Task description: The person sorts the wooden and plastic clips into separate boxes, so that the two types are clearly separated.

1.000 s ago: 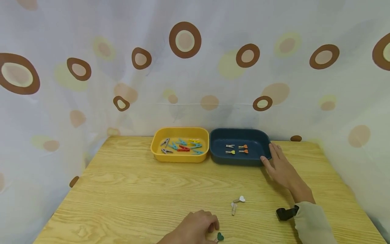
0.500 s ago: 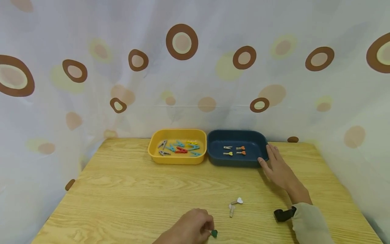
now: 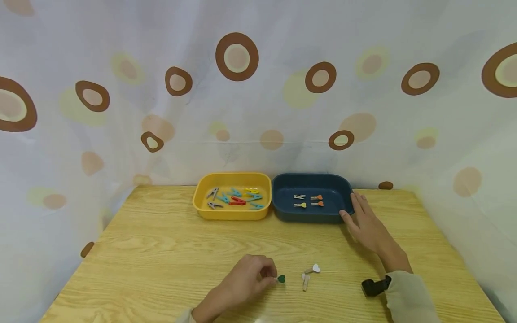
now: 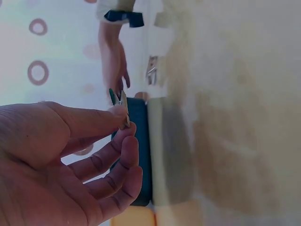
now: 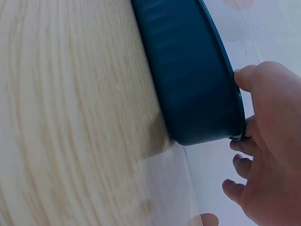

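My left hand [image 3: 250, 280] pinches a small wooden clip with a green heart [image 3: 281, 278] between thumb and forefinger, lifted just above the table; the left wrist view shows the green-heart clip [image 4: 118, 100] at my fingertips. My right hand [image 3: 365, 222] rests with straight fingers against the right end of the dark blue tray [image 3: 343, 186], thumb on its rim [image 5: 237, 101]. Several heart clips [image 3: 308, 200] lie inside that tray. Two white-heart clips [image 3: 310, 273] lie on the table close to my left hand.
A yellow tray [image 3: 199, 202] beside the blue one holds several coloured clothespins [image 3: 236, 199]. The wooden table [image 3: 161, 251] is bordered by a spotted curtain [image 3: 242, 89] at the back and sides. A black wrist strap [image 3: 373, 286] shows at my right sleeve.
My left hand has lifted the green-heart clip from the table's near edge and carried it forward, towards the white-heart clips. My right hand stays at the blue tray.
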Demonstrator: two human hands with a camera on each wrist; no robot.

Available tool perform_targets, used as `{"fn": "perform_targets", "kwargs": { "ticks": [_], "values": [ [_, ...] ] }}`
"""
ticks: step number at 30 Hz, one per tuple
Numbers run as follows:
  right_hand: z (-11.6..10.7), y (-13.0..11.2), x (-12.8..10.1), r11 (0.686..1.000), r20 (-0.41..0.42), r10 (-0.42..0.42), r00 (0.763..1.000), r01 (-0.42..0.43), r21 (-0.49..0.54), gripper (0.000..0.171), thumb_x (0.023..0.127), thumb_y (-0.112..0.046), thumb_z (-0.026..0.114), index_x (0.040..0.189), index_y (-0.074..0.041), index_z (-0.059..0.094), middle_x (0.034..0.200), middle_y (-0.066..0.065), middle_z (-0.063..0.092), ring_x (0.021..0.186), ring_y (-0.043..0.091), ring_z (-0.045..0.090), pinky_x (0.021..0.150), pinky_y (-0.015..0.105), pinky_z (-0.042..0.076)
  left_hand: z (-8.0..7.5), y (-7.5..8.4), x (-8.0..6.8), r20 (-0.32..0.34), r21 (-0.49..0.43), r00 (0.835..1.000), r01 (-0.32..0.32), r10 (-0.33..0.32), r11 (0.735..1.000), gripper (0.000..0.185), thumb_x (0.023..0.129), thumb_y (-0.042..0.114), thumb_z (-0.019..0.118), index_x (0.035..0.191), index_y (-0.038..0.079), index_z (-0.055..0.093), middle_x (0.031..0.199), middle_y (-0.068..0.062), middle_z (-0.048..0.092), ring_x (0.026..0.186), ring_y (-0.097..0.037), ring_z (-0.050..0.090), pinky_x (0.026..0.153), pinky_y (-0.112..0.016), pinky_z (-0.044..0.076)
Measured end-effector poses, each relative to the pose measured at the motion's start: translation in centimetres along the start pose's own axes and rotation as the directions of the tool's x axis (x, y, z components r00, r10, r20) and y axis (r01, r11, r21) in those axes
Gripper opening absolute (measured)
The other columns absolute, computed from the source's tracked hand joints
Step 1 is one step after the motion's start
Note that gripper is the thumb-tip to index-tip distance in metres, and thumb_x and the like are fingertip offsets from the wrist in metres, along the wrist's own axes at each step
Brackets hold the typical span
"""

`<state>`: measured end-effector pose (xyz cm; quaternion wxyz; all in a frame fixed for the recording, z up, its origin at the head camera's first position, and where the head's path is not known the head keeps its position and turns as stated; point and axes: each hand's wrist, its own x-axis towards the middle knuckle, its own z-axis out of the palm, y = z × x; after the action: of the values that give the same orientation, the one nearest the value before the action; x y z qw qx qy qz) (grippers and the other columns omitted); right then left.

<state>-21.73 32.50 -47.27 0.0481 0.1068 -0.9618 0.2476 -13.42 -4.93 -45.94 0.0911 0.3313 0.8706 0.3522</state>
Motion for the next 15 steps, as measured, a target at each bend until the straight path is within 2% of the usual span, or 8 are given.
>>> {"fn": "perform_targets", "kwargs": {
  "ticks": [3, 9, 15],
  "values": [
    [-0.1, 0.0, 0.0, 1.000, 0.003, 0.004, 1.000, -0.004, 0.000, 0.081, 0.110, -0.048, 0.039, 0.163, 0.004, 0.005, 0.168, 0.028, 0.002, 0.154, 0.049, 0.002, 0.114, 0.072, 0.017, -1.0, 0.0, 1.0, -0.034, -0.013, 0.999, -0.002, 0.001, 1.000, 0.010, 0.093, 0.005, 0.076, 0.089, 0.014, 0.074, 0.082, 0.012, 0.065, 0.073, 0.004, 0.057, 0.068, -0.016, 0.051],
    [-0.3, -0.2, -0.1, 1.000, 0.007, 0.013, 1.000, -0.013, 0.005, 0.081, 0.111, -0.048, 0.039, 0.163, 0.003, 0.004, 0.169, 0.027, 0.002, 0.154, 0.048, 0.000, 0.114, 0.072, 0.017, -2.5, -0.1, 3.2, -0.118, 0.031, 0.992, -0.029, 0.032, 0.999, 0.009, 0.093, 0.003, 0.075, 0.090, 0.011, 0.073, 0.084, 0.007, 0.068, 0.075, -0.002, 0.060, 0.070, -0.021, 0.053],
    [-0.4, -0.5, -0.2, 1.000, 0.011, 0.018, 1.000, -0.018, 0.006, 0.081, 0.111, -0.048, 0.039, 0.163, 0.004, 0.005, 0.169, 0.028, 0.002, 0.154, 0.047, -0.001, 0.115, 0.072, 0.016, -3.2, -0.1, 5.5, -0.183, 0.065, 0.982, -0.040, 0.051, 0.997, 0.007, 0.093, 0.004, 0.075, 0.090, 0.010, 0.073, 0.085, 0.004, 0.069, 0.076, -0.007, 0.063, 0.071, -0.022, 0.053]
  ]
}}
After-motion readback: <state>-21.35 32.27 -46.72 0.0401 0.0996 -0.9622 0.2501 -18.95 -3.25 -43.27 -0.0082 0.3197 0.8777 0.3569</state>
